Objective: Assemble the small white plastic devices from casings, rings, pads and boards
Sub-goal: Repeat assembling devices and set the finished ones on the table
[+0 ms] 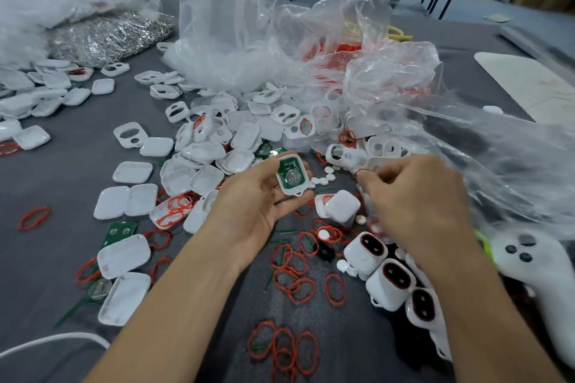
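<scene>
Over a grey table [62, 165] strewn with parts, our left hand [258, 199] cradles a white rounded plastic casing half [295, 190] fitted with a green circuit board [287, 165], fingers loosely curled beneath it. Just beside it, our right hand [417, 196] pinches a thin red rubber ring [363, 171] between thumb and forefinger.

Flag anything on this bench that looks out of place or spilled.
A white handheld controller lies at the right edge, unlike any assembly part. White casings spill loose from the clear plastic bag, and red rings lie scattered across the grey table.
</scene>
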Action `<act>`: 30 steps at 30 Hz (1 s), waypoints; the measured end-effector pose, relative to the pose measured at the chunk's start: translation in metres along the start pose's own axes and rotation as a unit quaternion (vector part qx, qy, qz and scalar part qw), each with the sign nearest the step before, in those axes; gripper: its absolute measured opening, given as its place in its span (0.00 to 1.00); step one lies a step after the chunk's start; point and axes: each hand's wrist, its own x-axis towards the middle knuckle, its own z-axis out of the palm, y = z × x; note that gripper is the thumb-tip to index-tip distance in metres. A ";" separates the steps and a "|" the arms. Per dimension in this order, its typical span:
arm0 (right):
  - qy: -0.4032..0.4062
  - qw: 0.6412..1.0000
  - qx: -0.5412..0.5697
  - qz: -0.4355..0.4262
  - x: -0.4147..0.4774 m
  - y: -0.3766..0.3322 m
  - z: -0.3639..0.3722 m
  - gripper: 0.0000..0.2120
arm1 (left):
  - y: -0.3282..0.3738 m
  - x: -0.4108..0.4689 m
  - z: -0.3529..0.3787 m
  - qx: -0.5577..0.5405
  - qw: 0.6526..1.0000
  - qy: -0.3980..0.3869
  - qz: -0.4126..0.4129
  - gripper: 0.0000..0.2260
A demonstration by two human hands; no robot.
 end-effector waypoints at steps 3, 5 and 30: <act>-0.085 0.988 -0.128 0.031 -0.015 -0.017 0.011 0.32 | 0.001 -0.001 0.000 -0.005 1.000 0.002 0.005 0.13; -0.117 0.980 -0.161 0.014 -0.023 -0.029 0.022 0.32 | 0.001 -0.001 0.000 -0.002 1.000 0.004 0.004 0.13; 0.034 0.983 0.127 -0.129 -0.038 -0.034 0.044 0.19 | -0.004 -0.008 0.012 0.012 1.000 -0.020 0.013 0.15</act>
